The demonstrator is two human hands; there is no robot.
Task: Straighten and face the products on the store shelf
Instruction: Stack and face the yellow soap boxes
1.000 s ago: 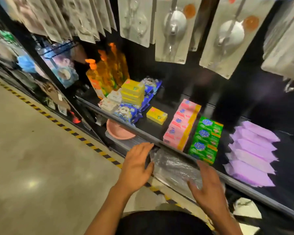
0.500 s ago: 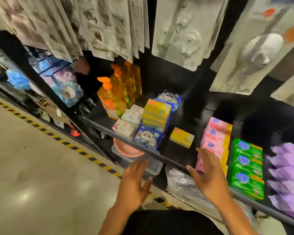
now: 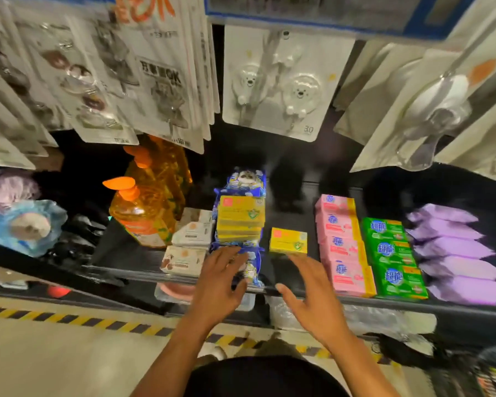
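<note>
On the black shelf [image 3: 289, 207], a stack of yellow boxes [image 3: 241, 217] sits on blue packets [image 3: 252, 270]. The left hand [image 3: 218, 282] lies over the front packet with fingers spread, gripping nothing. A single yellow box [image 3: 288, 240] lies apart, right of the stack, its long axis running across the shelf. It is just beyond the fingertips of the right hand [image 3: 315, 302], which is open, empty and the nearer of the two.

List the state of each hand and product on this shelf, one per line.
left hand, open, fingers over the blue packets
right hand, open, holding nothing
yellow box stack, piled on blue packets
lone yellow box, lying flat apart from the stack
pink boxes, lined in a row
orange bottles, upright
</note>
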